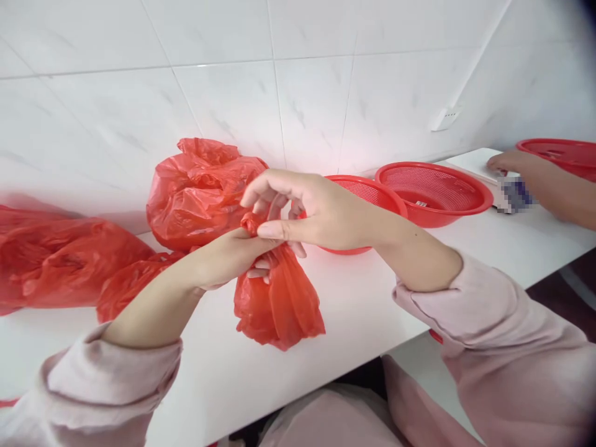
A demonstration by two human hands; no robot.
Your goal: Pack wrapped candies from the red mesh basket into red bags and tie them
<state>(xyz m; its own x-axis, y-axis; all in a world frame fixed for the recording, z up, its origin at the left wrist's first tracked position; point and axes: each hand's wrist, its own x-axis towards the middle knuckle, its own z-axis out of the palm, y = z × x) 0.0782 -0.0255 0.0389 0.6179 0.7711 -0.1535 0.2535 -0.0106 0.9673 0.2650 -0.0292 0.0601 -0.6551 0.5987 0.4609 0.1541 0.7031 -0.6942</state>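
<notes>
Bunched red thin-plastic bag [282,310], frame centre | judged light, soft, slick, easily torn; best held by the neck | left hand [246,251] clamped round neck | right hand [314,208] curled over the twist, thumb and fingers apart | round red perforated plastic basket [431,218], right of frame

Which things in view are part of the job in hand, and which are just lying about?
In hand:
- small red bag, gathered at the neck
- left hand, gripping it
- right hand, at its gathered top

Apparently just lying about:
- larger red bag behind
- red bags at left
- red baskets at right
</notes>
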